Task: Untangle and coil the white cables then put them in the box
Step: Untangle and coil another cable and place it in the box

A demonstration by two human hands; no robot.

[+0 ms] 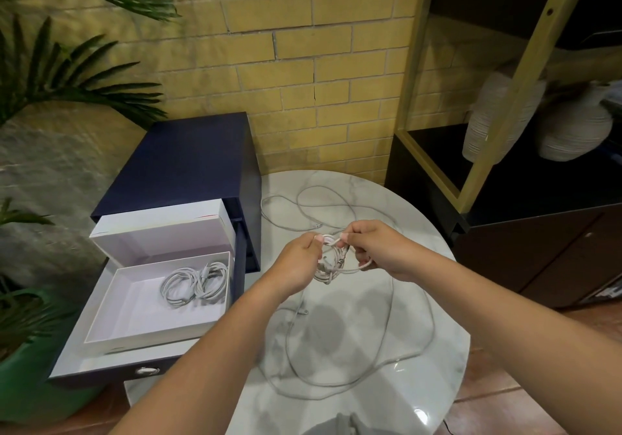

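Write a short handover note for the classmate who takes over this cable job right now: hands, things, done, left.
The left grip and right grip both pinch a small, unfinished coil above the table.
Done: coiled cables lie in the open white box.
Left: finish this coil, wind the loose cable lying on the table, then put everything in the box.
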